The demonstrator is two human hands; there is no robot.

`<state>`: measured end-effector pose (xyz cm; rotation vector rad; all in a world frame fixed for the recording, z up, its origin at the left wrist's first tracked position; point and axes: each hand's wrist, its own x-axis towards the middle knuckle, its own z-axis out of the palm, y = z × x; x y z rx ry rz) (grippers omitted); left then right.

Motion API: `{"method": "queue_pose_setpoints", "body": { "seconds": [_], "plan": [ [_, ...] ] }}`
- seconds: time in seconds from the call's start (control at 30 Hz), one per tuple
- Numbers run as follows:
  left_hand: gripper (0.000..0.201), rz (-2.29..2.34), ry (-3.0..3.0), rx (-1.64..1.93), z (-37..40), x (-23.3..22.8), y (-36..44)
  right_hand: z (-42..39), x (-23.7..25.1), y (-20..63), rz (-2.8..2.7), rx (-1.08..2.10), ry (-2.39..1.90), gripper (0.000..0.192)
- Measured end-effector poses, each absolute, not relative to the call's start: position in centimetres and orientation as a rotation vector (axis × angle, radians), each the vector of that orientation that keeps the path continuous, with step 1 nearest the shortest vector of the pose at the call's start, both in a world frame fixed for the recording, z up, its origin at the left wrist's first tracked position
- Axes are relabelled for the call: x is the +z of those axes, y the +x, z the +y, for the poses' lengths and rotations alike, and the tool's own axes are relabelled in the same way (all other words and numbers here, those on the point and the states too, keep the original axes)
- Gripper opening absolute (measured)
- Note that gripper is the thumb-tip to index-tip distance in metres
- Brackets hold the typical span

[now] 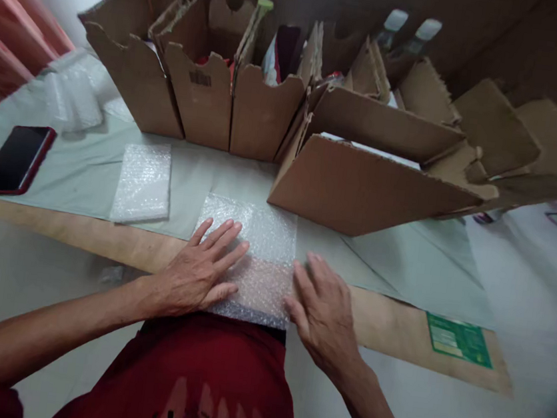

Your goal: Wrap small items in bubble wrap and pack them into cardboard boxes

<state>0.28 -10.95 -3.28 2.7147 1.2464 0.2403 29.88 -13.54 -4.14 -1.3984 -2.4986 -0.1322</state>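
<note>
The left hand (199, 272) is lying flat, fingers spread and unclenched, pressing on the near left part of a bubble wrap sheet (261, 247) that is sitting at the front edge of the table (104, 239), partly on the pale green cloth (86, 174) and partly overhanging the bare wooden strip toward the person's red shirt (204, 375). The right hand (322, 308) is resting open just at the sheet's right edge, fingertips touching it, gripping nothing. The sheet is looking light, soft and floppy, likely springy under pressure and a little slippery on the cloth, so holding it is probably best done by flat palms or by pinching a free corner at the far side. A second folded bubble wrap piece (143, 182) is lying well to the left, and a dark phone (16, 159) further left. A row of cardboard boxes (264, 107) is crowding the far side, the nearest slanted box (362, 185) sitting just beyond the sheet, so open room is lying mostly to the right, toward a green label (459, 338)
</note>
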Motion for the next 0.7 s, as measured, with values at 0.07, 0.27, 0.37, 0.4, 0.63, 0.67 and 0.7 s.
{"method": "queue_pose_setpoints", "body": {
  "seconds": [0.07,0.27,0.37,0.4,0.63,0.67,0.7],
  "plan": [
    [0.065,1.178,2.738,0.177,-11.8,-3.2,0.3,-14.0,-4.0,28.1,-2.576,-0.043,-1.210,0.051],
    [0.082,0.969,2.664,0.080,-12.5,-2.8,-2.8,-15.8,-4.7,30.3,-2.707,0.033,-1.068,0.064],
    [0.101,0.907,2.663,0.133,-13.5,-2.7,-5.0,-17.1,-4.8,32.4,-2.689,-0.001,-1.117,0.063],
    [0.105,0.902,2.682,0.156,-13.9,-2.9,-5.5,-17.3,-4.8,32.5,-2.678,-0.009,-1.120,0.060],
    [0.072,0.966,2.731,0.364,-14.3,-4.4,-6.5,-15.1,-4.5,30.4,-2.560,0.165,-1.005,0.046],
    [0.064,0.957,2.699,0.425,-14.1,-4.2,-6.5,-14.8,-4.3,30.4,-2.528,0.238,-0.998,0.046],
    [0.055,0.958,2.651,0.491,-13.9,-4.0,-6.5,-14.6,-4.0,30.5,-2.482,0.323,-1.000,0.044]
  ]
}}
